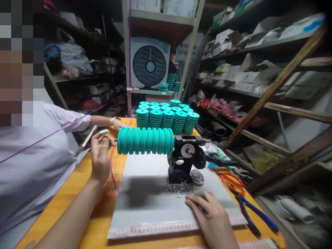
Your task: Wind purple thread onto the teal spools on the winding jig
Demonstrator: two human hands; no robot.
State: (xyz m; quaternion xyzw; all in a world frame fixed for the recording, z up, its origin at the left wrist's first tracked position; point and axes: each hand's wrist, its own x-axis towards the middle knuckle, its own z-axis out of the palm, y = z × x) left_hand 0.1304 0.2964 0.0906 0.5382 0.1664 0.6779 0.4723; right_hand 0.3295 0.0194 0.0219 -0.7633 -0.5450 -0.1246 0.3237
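Note:
A row of teal ribbed spools (145,141) sits on the horizontal shaft of a black hand-cranked winder (181,159). At the shaft's left end, my left hand (100,157) pinches the tip with thumb and fingers; one finger has a white wrap. Low on the white board (145,207), my right hand (210,212) rests with its fingertips pressed together beside loose small silvery beads (181,188). Whatever lies in those fingers is too small or hidden to tell. Just beyond them stands a round dish of beads (197,177), close to the winder's base.
Several teal spools (168,117) stand grouped at the table's far end. Orange-handled scissors (233,181) and blue-handled pliers (259,212) lie at right. A co-worker's hand (120,124) rests behind the shaft at left. A box fan (150,64) and loaded shelves surround the orange table (85,173).

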